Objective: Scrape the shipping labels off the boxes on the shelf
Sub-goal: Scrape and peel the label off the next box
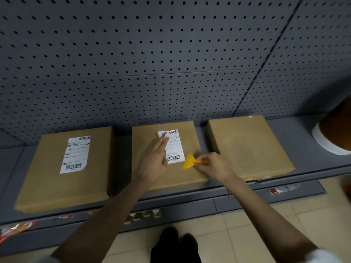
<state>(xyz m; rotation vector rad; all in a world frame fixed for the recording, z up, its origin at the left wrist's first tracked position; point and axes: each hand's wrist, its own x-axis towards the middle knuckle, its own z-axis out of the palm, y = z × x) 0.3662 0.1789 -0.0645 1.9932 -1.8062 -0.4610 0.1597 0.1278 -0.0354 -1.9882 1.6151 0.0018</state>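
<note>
Grey pegboard [152,54] backed the shelf [303,141]. Your left hand [153,162] lay with straight fingers along the middle box's [182,177] label [175,147], fingertips at its lifted upper-left corner. Your right hand [214,166] pinched the yellow scraper [189,161], its blade just beside the label's lower-right corner.

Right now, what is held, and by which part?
The right hand pinches the scraper by its handle. The left hand touches the label at its lifted corner; a pinch is unclear.
</note>
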